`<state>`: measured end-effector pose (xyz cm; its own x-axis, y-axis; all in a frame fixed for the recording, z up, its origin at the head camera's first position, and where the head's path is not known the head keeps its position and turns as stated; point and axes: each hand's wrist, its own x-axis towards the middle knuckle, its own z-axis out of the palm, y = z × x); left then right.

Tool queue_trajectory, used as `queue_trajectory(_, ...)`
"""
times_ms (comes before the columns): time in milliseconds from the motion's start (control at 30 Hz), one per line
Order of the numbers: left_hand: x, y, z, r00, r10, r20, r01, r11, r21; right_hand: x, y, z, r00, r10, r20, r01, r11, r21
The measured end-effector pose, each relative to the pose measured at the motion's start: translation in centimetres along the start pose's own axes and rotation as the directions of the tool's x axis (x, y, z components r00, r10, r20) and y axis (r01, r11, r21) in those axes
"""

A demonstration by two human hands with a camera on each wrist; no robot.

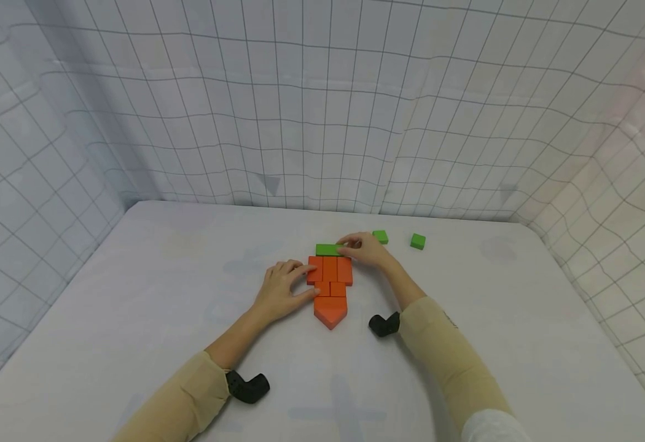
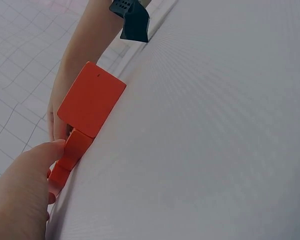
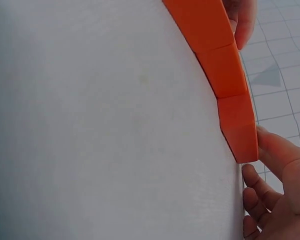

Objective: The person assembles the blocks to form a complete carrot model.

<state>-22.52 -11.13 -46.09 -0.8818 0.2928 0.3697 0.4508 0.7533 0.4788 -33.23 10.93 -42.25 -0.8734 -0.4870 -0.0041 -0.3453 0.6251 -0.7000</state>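
Orange blocks lie together on the white table: wide ones [image 1: 330, 269] side by side, two small ones [image 1: 337, 289] below, and a pointed piece [image 1: 330, 310] nearest me. A long green block [image 1: 328, 250] runs along their far edge. My right hand [image 1: 365, 248] pinches its right end between thumb and fingers. My left hand [image 1: 279, 291] rests at the left side of the orange group, its index finger touching a wide block and its thumb by a small one. The left wrist view shows the pointed block [image 2: 92, 100] up close; the right wrist view hides the green block.
Two small green blocks, one [image 1: 380, 236] just beyond my right hand and another [image 1: 418, 241] farther right, lie near the back of the table [image 1: 190, 276]. White grid-lined sheeting [image 1: 344, 110] stands behind and at both sides. Black devices [image 1: 249, 388] are strapped at the wrists.
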Motion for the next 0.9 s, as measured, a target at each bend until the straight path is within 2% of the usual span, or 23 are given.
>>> queue_trajectory(500,0.0,-0.1,0.1,1.000,-0.006,0.006,0.006,1.000,0.002,0.1,0.3,0.1,1.000,0.002,0.005,-0.002,1.000,0.010)
queue_trajectory(633,0.0,0.0,0.0,1.000,-0.005,0.005,0.005,1.000,0.000,0.1,0.5,0.2,1.000,-0.011,-0.013,0.012,1.000,0.019)
queue_trajectory(700,0.0,0.0,0.0,1.000,-0.003,0.004,0.003,1.000,-0.003,0.0,0.6,0.0,0.997,-0.036,-0.061,0.039,0.998,0.042)
queue_trajectory(767,0.0,0.0,0.0,1.000,-0.002,0.002,0.002,1.000,-0.006,-0.3,0.7,-0.3,0.989,-0.058,-0.138,0.069,0.995,0.073)
queue_trajectory(833,0.0,0.0,0.0,1.000,0.000,0.001,0.000,1.000,-0.009,-0.7,1.1,-0.9,0.970,-0.053,-0.239,0.085,0.989,0.122)
queue_trajectory(900,0.0,0.0,0.0,1.000,0.003,-0.002,-0.003,1.000,-0.010,-1.2,1.6,-1.7,0.941,-0.026,-0.338,0.085,0.983,0.163)
